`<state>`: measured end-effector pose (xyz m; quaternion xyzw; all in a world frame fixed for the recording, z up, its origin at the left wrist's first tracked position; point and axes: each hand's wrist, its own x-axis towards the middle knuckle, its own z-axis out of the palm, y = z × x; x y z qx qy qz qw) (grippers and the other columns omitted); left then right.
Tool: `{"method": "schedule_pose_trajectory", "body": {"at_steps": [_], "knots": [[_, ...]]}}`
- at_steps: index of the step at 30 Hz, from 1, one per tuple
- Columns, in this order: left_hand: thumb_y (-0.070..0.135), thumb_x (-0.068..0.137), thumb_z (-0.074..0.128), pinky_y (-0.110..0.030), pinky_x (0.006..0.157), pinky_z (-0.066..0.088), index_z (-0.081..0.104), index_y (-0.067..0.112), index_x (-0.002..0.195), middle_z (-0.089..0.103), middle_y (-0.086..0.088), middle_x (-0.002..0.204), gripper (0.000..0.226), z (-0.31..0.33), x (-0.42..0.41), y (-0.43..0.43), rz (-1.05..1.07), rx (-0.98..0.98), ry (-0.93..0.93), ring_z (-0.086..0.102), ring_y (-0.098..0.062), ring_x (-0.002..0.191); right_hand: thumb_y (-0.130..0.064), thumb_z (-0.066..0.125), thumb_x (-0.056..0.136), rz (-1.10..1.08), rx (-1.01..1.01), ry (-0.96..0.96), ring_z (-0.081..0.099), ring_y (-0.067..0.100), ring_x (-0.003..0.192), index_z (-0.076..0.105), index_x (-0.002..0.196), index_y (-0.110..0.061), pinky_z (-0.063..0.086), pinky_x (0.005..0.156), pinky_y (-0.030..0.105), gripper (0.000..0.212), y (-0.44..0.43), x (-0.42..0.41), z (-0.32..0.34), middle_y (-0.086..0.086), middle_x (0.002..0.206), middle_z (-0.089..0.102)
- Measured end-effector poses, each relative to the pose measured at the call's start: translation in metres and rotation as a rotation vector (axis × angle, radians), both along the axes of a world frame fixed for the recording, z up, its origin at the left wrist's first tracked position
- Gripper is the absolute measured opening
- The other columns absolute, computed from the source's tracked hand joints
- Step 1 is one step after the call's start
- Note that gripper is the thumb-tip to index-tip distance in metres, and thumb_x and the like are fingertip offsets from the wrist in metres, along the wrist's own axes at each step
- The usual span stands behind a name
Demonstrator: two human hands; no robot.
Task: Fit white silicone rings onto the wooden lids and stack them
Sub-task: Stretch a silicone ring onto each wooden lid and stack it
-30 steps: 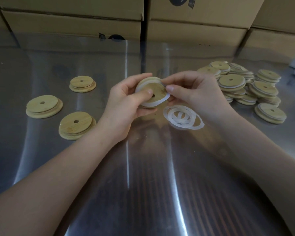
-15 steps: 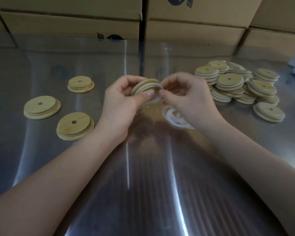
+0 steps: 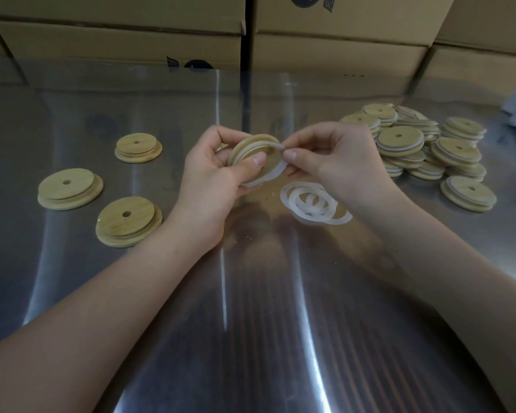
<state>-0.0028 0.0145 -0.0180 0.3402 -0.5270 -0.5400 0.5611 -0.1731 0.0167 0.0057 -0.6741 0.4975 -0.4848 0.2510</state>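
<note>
Three bare wooden lids [image 3: 128, 217] lay on the steel table [image 3: 251, 323] to the left of the held lid [image 3: 248, 147], each with a small hole in the middle and well apart from the others. The left hand [image 3: 212, 180] gripped the held lid above the table, tilted on its edge, with the thumb pressed on the front and the fingers curled behind. The right hand [image 3: 334, 156] pinched the white silicone ring [image 3: 273, 174] between thumb and forefinger at the right edge of the held lid. The ring sat only partly around it, and its lower part hung loose.

Just below and right of the held lid, about four loose rings [image 3: 313, 204] overlapped flat on the table. Further right of it was a pile of ringed lids [image 3: 414, 144], too many and too overlapped for an exact count. Behind the held lid stood cardboard boxes [image 3: 116, 40] with black printed marks, cut off by the frame, so I could not read any words.
</note>
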Motion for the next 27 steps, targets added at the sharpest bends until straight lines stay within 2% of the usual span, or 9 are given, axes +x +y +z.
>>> {"method": "schedule_pose_trajectory", "body": {"at_steps": [5,11,14,16,19,23,27], "knots": [[-0.003,0.088,0.063,-0.05,0.086,0.057,0.058,0.014,0.093,0.072,-0.015,0.101,0.018,-0.0011,0.0017,-0.0016,-0.03,0.017,0.002,0.071,-0.029,0.097,-0.001,0.074,0.082,-0.03,-0.031,0.013,0.071,0.014,0.064,0.067,0.074,-0.024,0.06,0.067,0.029,0.025,-0.0009,0.0,-0.0008,-0.004,0.064,0.071],[0.0,0.085,0.066,-0.045,0.086,0.057,0.063,0.015,0.099,0.072,-0.004,0.096,0.021,-0.0023,0.0069,-0.0036,-0.068,-0.05,-0.058,0.069,-0.021,0.095,0.001,0.071,0.083,0.026,-0.107,0.012,0.07,0.014,0.067,0.068,0.077,-0.021,0.057,0.069,0.026,0.023,0.0026,0.0003,-0.0048,-0.005,0.07,0.07],[0.003,0.082,0.072,-0.046,0.091,0.056,0.068,0.016,0.104,0.07,-0.001,0.098,0.026,-0.003,0.0045,-0.0021,-0.036,-0.087,-0.139,0.066,-0.017,0.096,0.0,0.069,0.084,0.033,-0.151,0.058,0.068,0.016,0.07,0.069,0.082,-0.02,0.058,0.071,0.032,0.02,0.0041,0.0034,-0.0063,0.001,0.077,0.07],[0.002,0.083,0.073,-0.041,0.088,0.055,0.07,0.018,0.102,0.07,0.003,0.094,0.025,-0.003,0.0039,-0.0015,-0.016,-0.117,-0.174,0.065,-0.013,0.091,-0.002,0.069,0.084,0.031,-0.203,0.117,0.066,0.01,0.071,0.068,0.083,-0.023,0.057,0.073,0.034,0.022,0.0055,0.0048,-0.0057,-0.006,0.079,0.069],[0.0,0.081,0.073,-0.031,0.086,0.056,0.071,0.02,0.098,0.073,0.001,0.097,0.027,-0.0017,0.0057,-0.0024,0.028,-0.19,-0.213,0.068,-0.013,0.093,-0.004,0.069,0.084,0.044,-0.256,0.176,0.062,0.003,0.073,0.068,0.083,-0.022,0.054,0.072,0.027,0.018,0.0073,0.0062,-0.0057,-0.01,0.081,0.066],[-0.006,0.077,0.075,-0.028,0.089,0.055,0.071,0.021,0.092,0.074,-0.003,0.098,0.031,-0.0022,0.0044,-0.0026,0.095,-0.28,-0.248,0.07,-0.014,0.096,-0.003,0.069,0.083,0.029,-0.344,0.298,0.057,0.002,0.075,0.071,0.085,-0.01,0.043,0.073,0.015,0.008,0.0071,0.0062,-0.0072,-0.005,0.081,0.063],[-0.007,0.076,0.076,-0.022,0.086,0.054,0.07,0.02,0.094,0.073,-0.002,0.095,0.034,-0.0026,0.0022,-0.0021,0.147,-0.338,-0.264,0.07,-0.008,0.093,-0.004,0.07,0.082,0.004,-0.37,0.316,0.059,0.009,0.075,0.072,0.084,-0.007,0.043,0.071,0.015,0.004,0.0072,0.0063,-0.0078,-0.002,0.081,0.064]]}}
